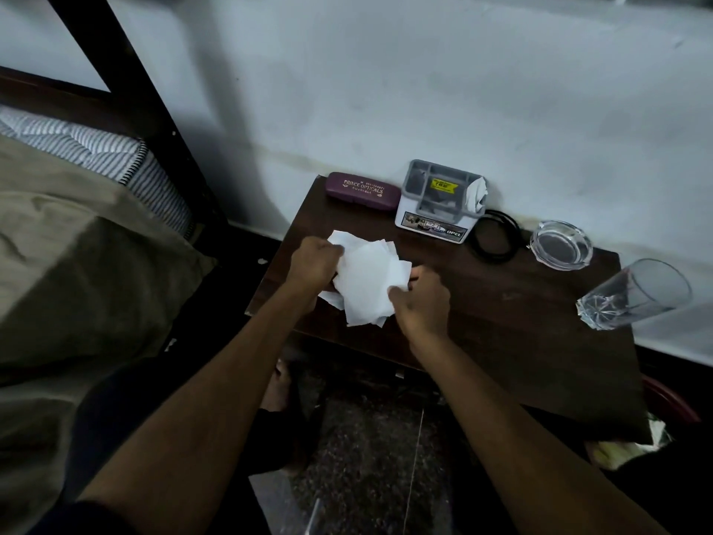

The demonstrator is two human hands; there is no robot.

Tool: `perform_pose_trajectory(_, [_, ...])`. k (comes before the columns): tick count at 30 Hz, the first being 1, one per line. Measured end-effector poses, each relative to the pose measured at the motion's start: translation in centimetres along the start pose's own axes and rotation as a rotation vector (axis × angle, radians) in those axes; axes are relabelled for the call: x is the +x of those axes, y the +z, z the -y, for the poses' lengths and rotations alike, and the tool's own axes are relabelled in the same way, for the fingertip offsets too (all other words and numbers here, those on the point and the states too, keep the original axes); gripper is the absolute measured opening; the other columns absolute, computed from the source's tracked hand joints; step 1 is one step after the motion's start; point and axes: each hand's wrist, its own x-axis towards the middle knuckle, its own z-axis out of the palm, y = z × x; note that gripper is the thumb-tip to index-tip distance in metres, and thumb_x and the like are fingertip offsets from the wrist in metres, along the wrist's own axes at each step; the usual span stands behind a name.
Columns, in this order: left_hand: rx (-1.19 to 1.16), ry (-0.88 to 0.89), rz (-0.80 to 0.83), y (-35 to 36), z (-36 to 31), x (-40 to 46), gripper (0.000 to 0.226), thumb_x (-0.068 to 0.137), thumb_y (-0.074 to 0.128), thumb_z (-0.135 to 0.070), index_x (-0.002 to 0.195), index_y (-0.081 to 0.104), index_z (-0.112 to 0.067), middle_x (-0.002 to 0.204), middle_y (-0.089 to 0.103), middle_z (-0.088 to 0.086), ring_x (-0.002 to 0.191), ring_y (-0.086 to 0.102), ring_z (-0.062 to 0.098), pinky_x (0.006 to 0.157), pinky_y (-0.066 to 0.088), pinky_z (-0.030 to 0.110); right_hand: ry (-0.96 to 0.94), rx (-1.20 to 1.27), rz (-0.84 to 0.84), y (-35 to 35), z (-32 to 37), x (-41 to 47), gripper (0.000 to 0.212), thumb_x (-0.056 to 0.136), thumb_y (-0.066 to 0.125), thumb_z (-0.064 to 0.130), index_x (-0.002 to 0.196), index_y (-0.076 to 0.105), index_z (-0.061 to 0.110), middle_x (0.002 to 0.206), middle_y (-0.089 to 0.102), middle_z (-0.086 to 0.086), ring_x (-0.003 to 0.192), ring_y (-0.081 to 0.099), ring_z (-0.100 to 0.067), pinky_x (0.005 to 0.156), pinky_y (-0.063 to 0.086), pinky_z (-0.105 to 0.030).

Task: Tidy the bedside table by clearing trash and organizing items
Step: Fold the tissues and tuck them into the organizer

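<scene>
Two hands grip a bundle of white tissue papers over the near left part of a dark bedside table: left hand curled round its left edge, right hand pinching its right. Farther back sit a purple spectacle case, grey organizer, glass ashtray and tumbler.

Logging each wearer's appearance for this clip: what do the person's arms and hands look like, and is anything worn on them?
Both forearms are bare up to the frame's lower edge. The left hand and right hand show no gloves, rings, watch or bands. A dark sleeve edge may show at the lower left, but it is too dim to confirm.
</scene>
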Motion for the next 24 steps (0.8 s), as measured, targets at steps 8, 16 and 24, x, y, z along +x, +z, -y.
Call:
perform_pose_trajectory(8, [0.006,0.147,0.211,0.6,-1.6,-2.2,0.013,0.081,0.079,0.004,0.092,0.073,0.002,0.094,0.076,0.016,0.084,0.070,0.026,0.064,0.053,0.026,-0.116,-0.057,0.003,-2.0,-0.8,-0.4,0.045,0.083,0.077,0.033,0.120,0.062,0.011,0.101,0.070,-0.004,0.098,0.069,-0.028,0.086,0.057,-0.047])
perform_pose_trajectory(16, [-0.363,0.114,0.348,-1.3,-5.1,-3.3,0.031,0.092,0.073,-0.001,0.124,0.071,-0.001,0.115,0.079,0.015,0.101,0.078,0.032,0.073,0.065,0.039,0.088,0.851,0.519,-7.0,3.0,0.9,0.044,0.104,0.046,0.058,0.129,0.067,0.028,0.130,0.073,0.001,0.116,0.072,-0.021,0.095,0.060,-0.045])
perform_pose_trajectory(24, [-0.164,0.161,0.282,0.3,-3.9,-2.9,0.022,0.094,0.074,-0.006,0.114,0.074,0.003,0.112,0.078,0.019,0.104,0.076,0.035,0.082,0.064,0.042,-0.030,0.511,0.307,-6.0,2.2,2.3,0.027,0.101,0.065,0.017,0.128,0.068,0.012,0.117,0.078,-0.006,0.109,0.074,-0.027,0.083,0.060,-0.040])
